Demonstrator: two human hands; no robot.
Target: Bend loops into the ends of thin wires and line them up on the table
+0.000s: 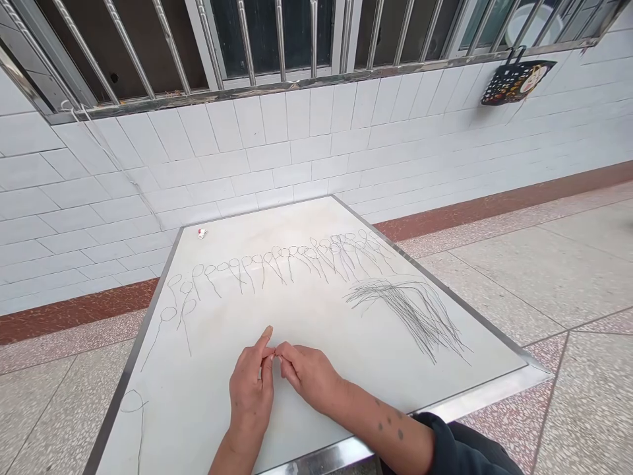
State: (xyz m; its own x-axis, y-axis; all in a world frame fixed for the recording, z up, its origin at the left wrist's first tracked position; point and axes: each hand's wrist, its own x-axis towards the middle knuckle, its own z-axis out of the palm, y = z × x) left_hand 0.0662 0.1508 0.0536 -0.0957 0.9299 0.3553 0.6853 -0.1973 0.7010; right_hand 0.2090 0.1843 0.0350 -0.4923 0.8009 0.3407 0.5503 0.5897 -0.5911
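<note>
My left hand [251,389] and my right hand [314,377] meet over the near middle of a white table [291,313]. The fingertips of both are pinched together at one spot, the left thumb pointing up. Whatever lies between them is too small or hidden to make out. Beyond the hands runs a row of thin dark wires [339,249], each bent into a loop at one end with loose tails. To the right lies a bundle of straight to slightly curved wires [408,307]. One more looped wire [142,422] rests at the near left.
A small white and red object [202,233] sits at the table's far left corner. Metal edging [459,310] frames the tabletop. Behind stands a white tiled wall [277,158] with barred windows, and a black patterned basket [517,82] hangs from the bars.
</note>
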